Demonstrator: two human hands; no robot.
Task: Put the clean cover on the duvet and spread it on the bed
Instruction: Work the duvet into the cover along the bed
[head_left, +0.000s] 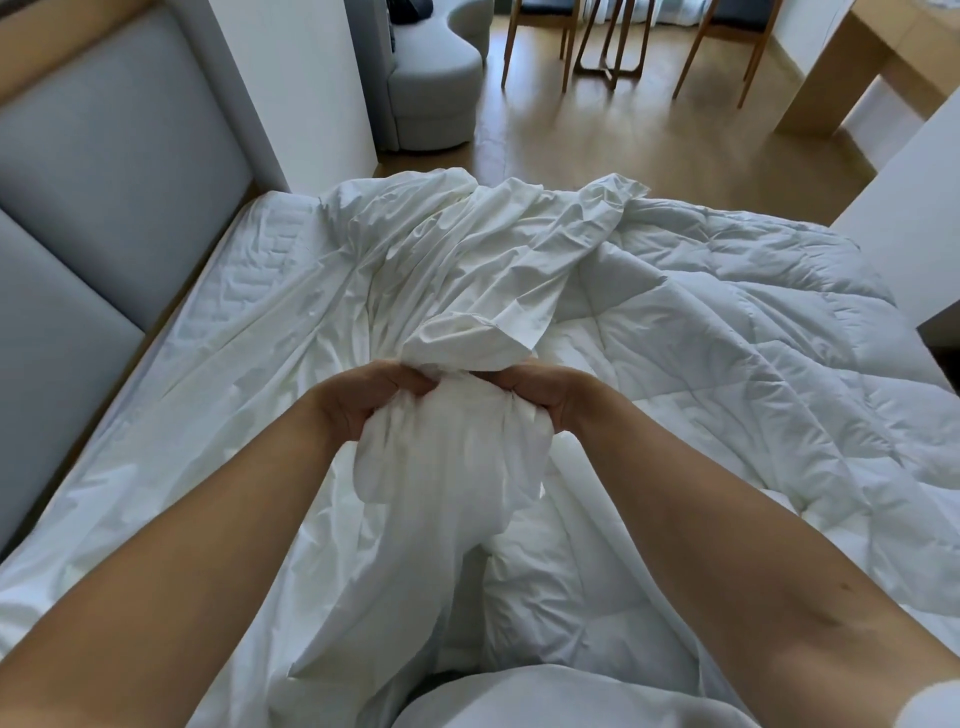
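2 grips clenched, L hand (363, 400) & R hand (545, 397) holding a bunched wad of the cover (447, 457) over the bed (265, 234), duvet (727, 338) bare just R of it; prob. gathering step, next needed finding cover's opening for duvet.

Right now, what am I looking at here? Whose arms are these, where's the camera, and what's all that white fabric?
There is no machine here. A person wears a camera on the head, and it looks down at their own arms. The left hand and the right hand both grip a gathered bunch of the smooth white cover. The quilted duvet lies crumpled on the bed, to the right. A grey headboard stands on the left, and a grey sofa sits beyond the bed.
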